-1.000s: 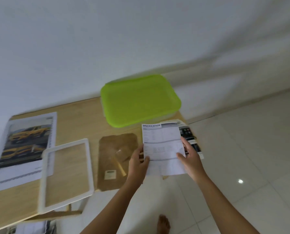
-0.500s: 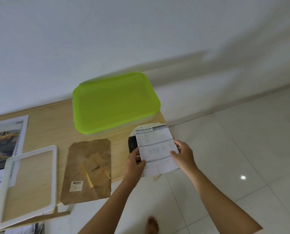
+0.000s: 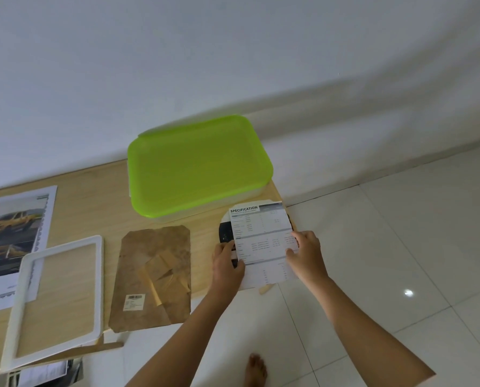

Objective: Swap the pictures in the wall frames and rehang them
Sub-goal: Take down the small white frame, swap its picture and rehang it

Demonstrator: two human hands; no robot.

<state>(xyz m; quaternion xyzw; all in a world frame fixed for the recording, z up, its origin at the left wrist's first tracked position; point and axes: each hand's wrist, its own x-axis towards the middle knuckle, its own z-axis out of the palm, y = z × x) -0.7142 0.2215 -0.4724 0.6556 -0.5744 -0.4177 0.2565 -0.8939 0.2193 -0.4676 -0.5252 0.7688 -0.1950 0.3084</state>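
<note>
A printed sheet headed SPECIFICATION (image 3: pixel 261 238) is held over the right end of the wooden table (image 3: pixel 93 208). My left hand (image 3: pixel 227 263) pinches its left edge and my right hand (image 3: pixel 305 255) pinches its right edge. A darker printed page (image 3: pixel 224 231) shows under the sheet at its left. An empty white picture frame (image 3: pixel 57 300) lies flat at the left. Beside it lies the brown frame backing board (image 3: pixel 155 277) with its stand and a barcode label. A car picture (image 3: pixel 9 233) lies at the far left.
A clear box with a lime-green lid (image 3: pixel 199 163) stands at the back of the table against the white wall. White floor tiles (image 3: pixel 400 247) spread to the right. My bare foot (image 3: pixel 257 371) is below the table edge. Papers (image 3: pixel 46 372) lie under the table.
The view has shifted, so the table objects sit differently in frame. Both hands keep hold of the sheet, now lowered closer to the table's right end.
</note>
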